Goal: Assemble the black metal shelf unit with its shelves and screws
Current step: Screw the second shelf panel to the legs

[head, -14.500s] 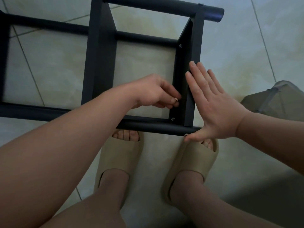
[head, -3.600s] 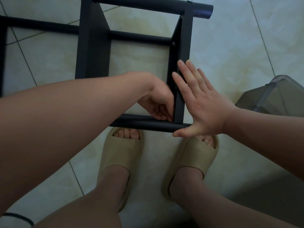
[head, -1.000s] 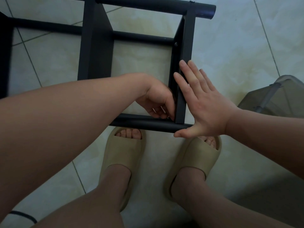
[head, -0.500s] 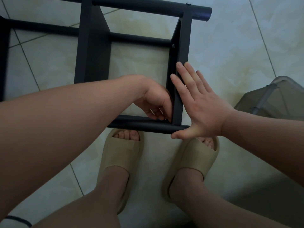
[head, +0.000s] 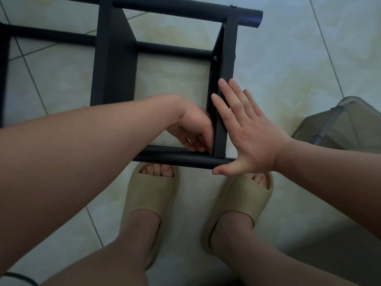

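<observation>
The black metal shelf unit (head: 185,159) lies on its side on the tiled floor. Its end shelf (head: 225,65) stands on edge between two round tubes. My right hand (head: 247,131) presses flat against the outer face of that shelf, fingers straight, thumb under the near tube. My left hand (head: 193,131) reaches inside the frame with its fingers curled at the lower inner corner of the end shelf; they pinch something small there, mostly hidden. A screw (head: 215,58) sits in the shelf's upper inner corner. A second shelf (head: 114,65) stands further left.
My two feet in beige slides (head: 150,203) stand just below the near tube. A translucent grey plastic box (head: 346,129) sits on the floor at the right. The floor is pale tile with grout lines.
Over the last second both hands stay in place; my left fingers shift slightly at the lower corner. Earlier, my left hand was higher, at the middle of the shelf's inner face.
</observation>
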Demonstrator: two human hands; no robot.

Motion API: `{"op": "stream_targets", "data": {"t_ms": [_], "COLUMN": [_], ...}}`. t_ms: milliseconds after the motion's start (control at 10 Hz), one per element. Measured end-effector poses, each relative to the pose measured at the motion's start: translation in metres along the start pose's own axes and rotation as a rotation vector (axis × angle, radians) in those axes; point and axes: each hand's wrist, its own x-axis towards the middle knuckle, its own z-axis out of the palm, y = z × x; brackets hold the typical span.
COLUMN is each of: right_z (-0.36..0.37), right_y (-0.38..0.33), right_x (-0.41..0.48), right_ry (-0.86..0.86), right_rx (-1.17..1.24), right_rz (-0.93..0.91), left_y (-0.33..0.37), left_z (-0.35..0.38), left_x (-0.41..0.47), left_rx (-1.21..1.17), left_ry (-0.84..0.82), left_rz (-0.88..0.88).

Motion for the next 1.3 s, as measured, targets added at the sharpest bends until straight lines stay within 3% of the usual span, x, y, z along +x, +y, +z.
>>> {"op": "stream_targets", "data": {"t_ms": [1300], "right_z": [-0.001], "right_y": [-0.0007], "right_x": [0.0005], "right_ry": [-0.014], "right_rx": [-0.006], "right_rz": [0.004], "left_y": [-0.0008], "left_z": [-0.0022], "left_x": [-0.0013], "left_rx": [0.018], "left_ry": [0.016], "left_rz": [-0.018]}}
